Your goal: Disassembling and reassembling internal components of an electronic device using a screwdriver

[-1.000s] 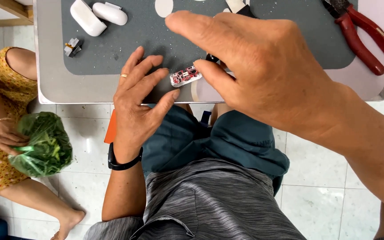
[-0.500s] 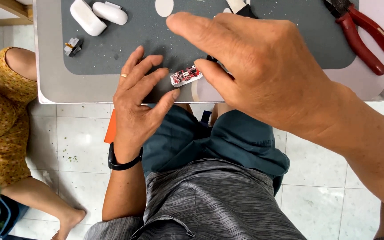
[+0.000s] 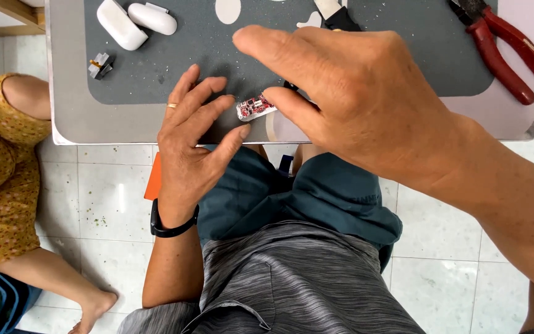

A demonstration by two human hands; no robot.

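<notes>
A small red circuit board (image 3: 254, 107) lies at the front edge of a dark grey mat (image 3: 403, 37). My left hand (image 3: 190, 148), with a ring and a black wristband, has its fingers spread; its fingertips rest at the board's left end and hold nothing. My right hand (image 3: 366, 105) hovers over the board from the right. Its thumb tip touches the board's right end and its index finger points left. A dark bit (image 3: 289, 84) shows just under this hand. What the hidden fingers hold is not visible.
Two white rounded case halves (image 3: 134, 21) and a small grey part (image 3: 100, 65) lie at the mat's far left. Red-handled pliers (image 3: 502, 52) lie at the far right. The pale table's edge (image 3: 94, 127) is close to my lap. Another person in yellow (image 3: 1, 179) sits on the tiled floor, left.
The person on the floor has lowered a green bundle from their lap to the bottom left corner. Both my hands stay at the board, hardly moved.
</notes>
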